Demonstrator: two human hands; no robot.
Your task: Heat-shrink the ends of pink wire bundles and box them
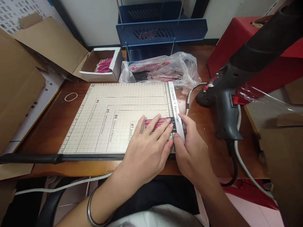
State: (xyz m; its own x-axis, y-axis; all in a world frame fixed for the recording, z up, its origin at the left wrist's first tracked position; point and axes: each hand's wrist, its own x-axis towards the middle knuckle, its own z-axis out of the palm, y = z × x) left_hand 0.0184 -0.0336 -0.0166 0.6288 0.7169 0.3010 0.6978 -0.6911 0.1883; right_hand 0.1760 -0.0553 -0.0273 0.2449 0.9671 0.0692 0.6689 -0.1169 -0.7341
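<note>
A cream paper cutter (94, 126) with printed grid lines lies on the wooden table. Several pink and black rods or wires (156, 122) rest side by side on its right part, their black ends against the white ruler edge (174, 108). My left hand (149, 145) lies over them with its fingers spread. My right hand (193, 148) is at the ruler edge, thumb on the near side and index finger on the far side, beside the black ends. The cutter's black handle (30, 158) points left along the front edge.
An open white box (115, 64) holds pink pieces. Behind the cutter lie a clear plastic bag (189, 67) and a blue rack (161, 30). A black heat tool (227, 107) with a cable stands at the right. Cardboard flaps (54, 47) and a rubber band (71, 96) are left.
</note>
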